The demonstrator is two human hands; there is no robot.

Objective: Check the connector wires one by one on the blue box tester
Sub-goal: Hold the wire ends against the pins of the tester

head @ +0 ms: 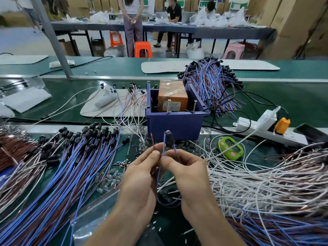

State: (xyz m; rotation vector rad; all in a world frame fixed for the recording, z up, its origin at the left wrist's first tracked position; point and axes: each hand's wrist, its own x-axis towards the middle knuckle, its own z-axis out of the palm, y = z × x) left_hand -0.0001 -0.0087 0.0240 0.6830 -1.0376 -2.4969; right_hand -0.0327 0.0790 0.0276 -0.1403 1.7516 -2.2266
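I hold both hands close together at the near centre of the bench, fingertips almost touching. My left hand [142, 176] pinches the brown lead; my right hand [188, 174] pinches the blue lead just beside it. Both hands are therefore clamped on one connector wire [164, 144]. Its black connector head [169, 136] stands above my fingertips, and the two stripped ends point up and away from me. The rest of the wire loops down between my palms.

The blue box tester [177, 121] lies straight ahead on the far side of my hands, a little to the right, with its near wall just beyond the connector head. Two upright screws [167, 106] rise at its near rim in front of the orange unit [173, 96] — I judge these to be the contact points.

The wire's long axis already runs near-to-far, toward the box. The next move appears to be a short forward reach. The left hand is nearer the left screw, the right hand nearer the right one.

The untested bundle [71, 166] lies to the left; the white wires [266, 174] lie to the right.
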